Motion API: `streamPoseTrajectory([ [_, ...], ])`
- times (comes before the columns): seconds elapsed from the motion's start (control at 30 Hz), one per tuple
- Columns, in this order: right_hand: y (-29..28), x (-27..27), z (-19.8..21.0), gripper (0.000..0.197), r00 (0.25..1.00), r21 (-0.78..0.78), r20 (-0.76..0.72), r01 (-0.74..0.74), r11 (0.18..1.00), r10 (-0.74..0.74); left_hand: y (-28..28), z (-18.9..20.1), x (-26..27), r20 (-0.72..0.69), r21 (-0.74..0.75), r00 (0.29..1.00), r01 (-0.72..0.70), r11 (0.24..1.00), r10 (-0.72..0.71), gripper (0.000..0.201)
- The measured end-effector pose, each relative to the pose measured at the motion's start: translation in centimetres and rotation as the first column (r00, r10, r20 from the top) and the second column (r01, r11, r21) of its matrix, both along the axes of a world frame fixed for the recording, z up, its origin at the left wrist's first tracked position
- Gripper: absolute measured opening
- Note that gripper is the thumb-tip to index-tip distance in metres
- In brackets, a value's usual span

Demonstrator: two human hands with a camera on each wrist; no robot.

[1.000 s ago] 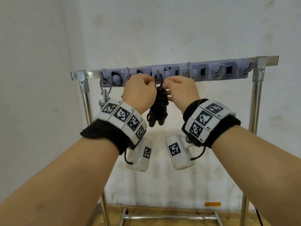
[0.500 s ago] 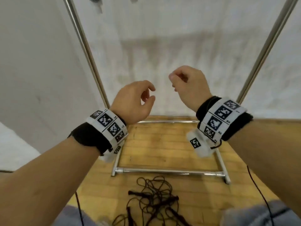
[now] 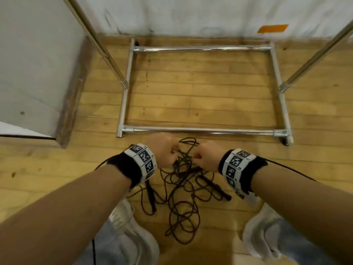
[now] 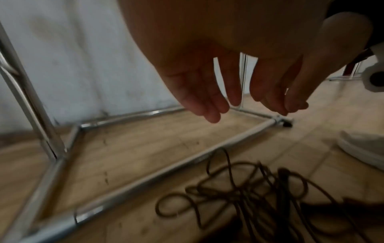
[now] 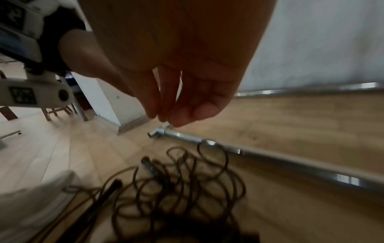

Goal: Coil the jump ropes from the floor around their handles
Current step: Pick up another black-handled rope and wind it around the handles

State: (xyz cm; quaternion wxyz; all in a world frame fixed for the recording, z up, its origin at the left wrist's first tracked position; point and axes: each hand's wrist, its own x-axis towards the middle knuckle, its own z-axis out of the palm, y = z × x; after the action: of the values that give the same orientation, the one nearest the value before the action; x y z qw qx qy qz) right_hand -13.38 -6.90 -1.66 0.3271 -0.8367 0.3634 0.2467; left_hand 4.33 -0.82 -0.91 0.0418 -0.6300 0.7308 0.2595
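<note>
both hands lowered over tangled dark jump ropes on wooden floor. left hand seen in its wrist view with fingers hanging fairly straight and parted, thumb alongside, nothing between them; loose and empty. right hand seen in its wrist view with fingers loosely bunched, tips close together, nothing held; relaxed and empty. neither hand in contact with rope in the wrist views; head view too foreshortened to confirm. marker bands noted on both wrists.

ropes lying uncoiled in a loose heap between the two white shoes, left shoe and right shoe. black handles within the heap: one handle near left shoe, another toward the right side.

chrome rack base just beyond the heap, near bar close to the farthest rope loop; touching or not, cannot tell. white wall behind, orange tape low on it.
</note>
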Motion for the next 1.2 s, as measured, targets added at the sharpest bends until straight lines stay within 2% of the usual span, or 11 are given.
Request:
streamPoseTrajectory([
  [0.1,1.3,0.0,-4.7,0.023,1.000,0.012,0.009,0.002,1.000,-0.002,0.8,-4.7,0.1,0.017,0.083,1.000,0.007,0.997,-0.009,0.022],
  [0.2,1.5,-0.1,-8.3,0.039,0.997,-0.050,0.020,0.071,0.996,-0.070,1.1,-8.4,0.5,0.003,0.151,0.999,-0.043,0.988,0.043,0.033],
  [0.3,1.3,-0.2,-10.5,0.026,0.995,-0.103,0.021,0.100,0.990,-0.099,1.0,-10.6,0.3,-0.060,0.198,0.994,-0.083,0.977,0.096,0.046],
  [0.4,1.0,-0.4,-11.2,0.023,0.963,-0.079,0.217,0.181,0.980,-0.161,0.8,-11.3,-0.6,-0.123,0.160,0.984,-0.110,0.981,0.130,0.045],
  [0.5,-0.1,-0.3,-10.3,0.018,0.866,-0.079,0.433,0.314,0.946,-0.251,-0.1,-10.5,-1.4,-0.281,0.111,0.929,-0.219,0.969,0.242,0.036],
  [0.67,-2.1,0.8,-6.5,0.014,0.714,-0.028,0.610,0.453,0.891,-0.344,-3.3,-6.3,-1.3,-0.416,0.150,0.801,-0.407,0.901,0.431,0.023],
  [0.77,-3.0,1.7,-2.5,0.012,0.568,0.016,0.742,0.516,0.856,-0.356,-4.7,-2.7,-0.4,-0.556,0.335,0.617,-0.448,0.829,0.558,0.015],
  [0.8,-3.2,1.9,-0.9,0.011,0.528,0.022,0.773,0.533,0.846,-0.353,-5.0,-1.3,-0.1,-0.577,0.387,0.569,-0.440,0.810,0.585,0.014],
  [0.83,-3.3,2.1,0.7,0.011,0.504,0.017,0.792,0.546,0.838,-0.344,-5.4,0.1,0.2,-0.591,0.401,0.556,-0.426,0.811,0.584,0.012],
  [1.0,-3.9,2.5,8.9,0.016,0.403,0.040,0.863,0.544,0.838,-0.304,-6.5,8.4,0.4,-0.620,0.268,0.631,-0.387,0.882,0.465,0.010],
  [1.2,-3.5,2.6,18.8,0.014,0.345,-0.101,0.930,0.573,0.813,-0.128,-5.3,17.7,-1.3,-0.634,0.030,0.658,-0.503,0.864,0.405,0.026],
])
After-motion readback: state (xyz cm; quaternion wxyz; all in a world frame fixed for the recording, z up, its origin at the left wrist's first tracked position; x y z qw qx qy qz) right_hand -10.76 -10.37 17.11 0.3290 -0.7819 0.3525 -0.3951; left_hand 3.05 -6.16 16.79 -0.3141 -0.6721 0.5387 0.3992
